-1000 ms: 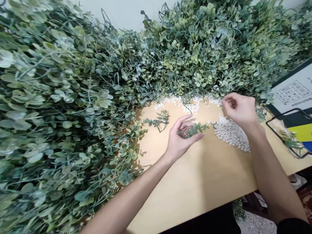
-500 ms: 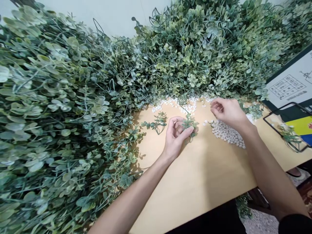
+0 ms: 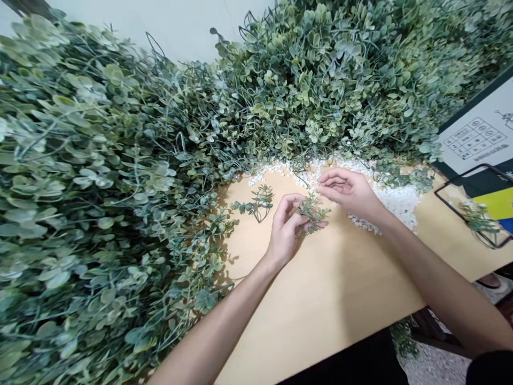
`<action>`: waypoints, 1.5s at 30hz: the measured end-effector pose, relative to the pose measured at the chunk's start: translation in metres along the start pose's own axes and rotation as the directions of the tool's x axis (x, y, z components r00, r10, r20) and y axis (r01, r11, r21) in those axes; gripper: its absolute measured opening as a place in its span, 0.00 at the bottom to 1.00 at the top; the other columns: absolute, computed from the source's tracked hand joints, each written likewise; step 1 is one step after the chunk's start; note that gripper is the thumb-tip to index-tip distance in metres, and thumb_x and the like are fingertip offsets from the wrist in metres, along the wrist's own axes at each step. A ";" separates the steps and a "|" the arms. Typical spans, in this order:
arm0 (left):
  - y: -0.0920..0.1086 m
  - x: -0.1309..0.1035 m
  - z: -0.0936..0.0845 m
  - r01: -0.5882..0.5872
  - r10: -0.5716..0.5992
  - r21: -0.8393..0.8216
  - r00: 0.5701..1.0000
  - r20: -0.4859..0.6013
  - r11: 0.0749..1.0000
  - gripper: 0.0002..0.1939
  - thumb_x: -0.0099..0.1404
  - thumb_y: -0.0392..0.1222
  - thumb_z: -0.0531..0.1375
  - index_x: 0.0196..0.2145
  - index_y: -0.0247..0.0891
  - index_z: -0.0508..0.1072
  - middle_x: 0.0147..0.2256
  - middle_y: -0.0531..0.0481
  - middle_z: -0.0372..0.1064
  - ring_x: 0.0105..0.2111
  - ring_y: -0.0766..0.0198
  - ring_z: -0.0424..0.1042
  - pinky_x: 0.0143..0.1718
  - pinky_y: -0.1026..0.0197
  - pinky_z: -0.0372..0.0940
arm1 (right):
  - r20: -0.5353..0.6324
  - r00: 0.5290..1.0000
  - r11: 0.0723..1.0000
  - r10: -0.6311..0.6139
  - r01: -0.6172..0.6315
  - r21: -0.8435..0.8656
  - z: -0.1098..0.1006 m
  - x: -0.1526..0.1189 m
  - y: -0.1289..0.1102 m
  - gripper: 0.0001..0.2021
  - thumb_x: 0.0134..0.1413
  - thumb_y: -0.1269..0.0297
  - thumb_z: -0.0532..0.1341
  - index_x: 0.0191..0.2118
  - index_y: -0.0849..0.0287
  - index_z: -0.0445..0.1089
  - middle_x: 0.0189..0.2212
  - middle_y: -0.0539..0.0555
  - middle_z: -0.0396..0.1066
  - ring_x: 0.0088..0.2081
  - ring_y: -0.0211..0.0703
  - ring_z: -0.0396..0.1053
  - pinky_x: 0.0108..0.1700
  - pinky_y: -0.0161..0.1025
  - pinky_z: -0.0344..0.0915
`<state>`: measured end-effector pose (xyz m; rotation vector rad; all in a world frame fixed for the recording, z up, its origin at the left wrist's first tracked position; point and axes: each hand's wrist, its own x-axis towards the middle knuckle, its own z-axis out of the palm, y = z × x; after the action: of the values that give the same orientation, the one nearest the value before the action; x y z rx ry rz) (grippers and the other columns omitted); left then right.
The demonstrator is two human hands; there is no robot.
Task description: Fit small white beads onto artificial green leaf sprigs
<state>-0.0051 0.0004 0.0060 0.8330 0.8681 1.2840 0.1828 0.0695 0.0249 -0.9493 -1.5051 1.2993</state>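
My left hand point(image 3: 287, 222) is closed round a small green leafy sprig point(image 3: 312, 213) above the table's middle. Just to the right, my right hand point(image 3: 347, 190) has its fingers pinched together at the sprig's upper side; anything between its fingertips is too small to make out. Behind and below my right wrist lies a pile of small white pieces point(image 3: 401, 206), partly hidden by the hand and forearm. Another loose sprig point(image 3: 262, 203) lies on the light wooden table point(image 3: 296, 305), left of my left hand.
Large heaps of green artificial foliage point(image 3: 120, 187) line the left side and back of the table. More white pieces lie along the back heap. At right are a dark board with a printed chart point(image 3: 476, 136) and a black wire frame point(image 3: 452, 206).
My right hand has moved left from over the white pieces to the sprig. My left hand has turned the sprig slightly, and its fingers have curled further in.
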 end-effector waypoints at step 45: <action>-0.007 -0.002 -0.005 -0.033 0.021 0.353 0.999 0.037 0.935 0.20 0.73 0.58 0.59 0.33 0.38 0.71 0.30 0.52 0.65 0.31 0.64 0.64 0.37 0.61 0.63 | 0.180 0.969 0.946 0.172 -0.213 0.244 0.003 -0.003 0.007 0.16 0.46 0.63 0.78 0.41 0.58 0.79 0.37 0.52 0.82 0.37 0.38 0.78 0.43 0.37 0.76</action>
<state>-0.0069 -0.0017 -0.0026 1.1495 1.0840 1.1492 0.1806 0.0666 0.0176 -0.8532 -1.3371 1.7027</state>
